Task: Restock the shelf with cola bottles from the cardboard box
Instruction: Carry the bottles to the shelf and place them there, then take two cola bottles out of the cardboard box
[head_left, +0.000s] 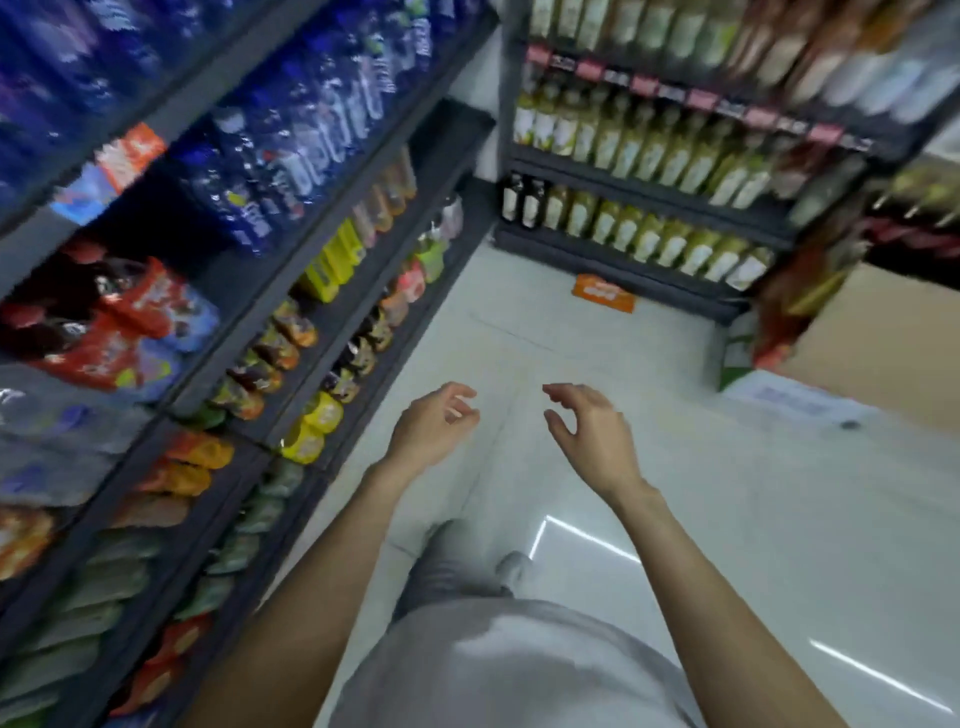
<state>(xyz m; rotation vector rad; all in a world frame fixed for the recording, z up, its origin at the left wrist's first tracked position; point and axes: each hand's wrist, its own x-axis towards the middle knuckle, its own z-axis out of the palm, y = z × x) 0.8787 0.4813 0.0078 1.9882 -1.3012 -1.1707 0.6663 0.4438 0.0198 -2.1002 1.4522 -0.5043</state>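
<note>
Step in hand, by judgement: transit between picks, with nothing carried and no bottle being placed. Both forearms reach forward from the bottom of the frame over the pale floor (701, 467), roughly level with each other.

Left hand (431, 423), centre of frame: empty, fingers loosely curled, thumb apart from them, palm turned inward. Right hand (589, 423), just right of centre: empty too, fingers hooked loosely downward, gripping nothing. The two hands face each other, apart, with bare floor between them. Grey shirt and a shoe show below, lower centre.

Left shelving (358, 171) runs from lower left to upper centre. Its near tiers hold blurred packets; higher, at left, dark bottles with red labels (98, 322) look like cola, though blur prevents certainty. Blue-labelled bottles (291, 140) fill the tier above.

Cardboard box (878, 343), right edge of frame, mid-height: only a tan face shows, standing well apart from both hands. Contents not visible.

Farther off, the back shelving (649, 192) in the upper right carries rows of pale green bottles; an orange sign (602, 293) lies on the floor at its foot.

Next move, by judgement: turn right to the box, grip a bottle, then carry it to the gap at left.
</note>
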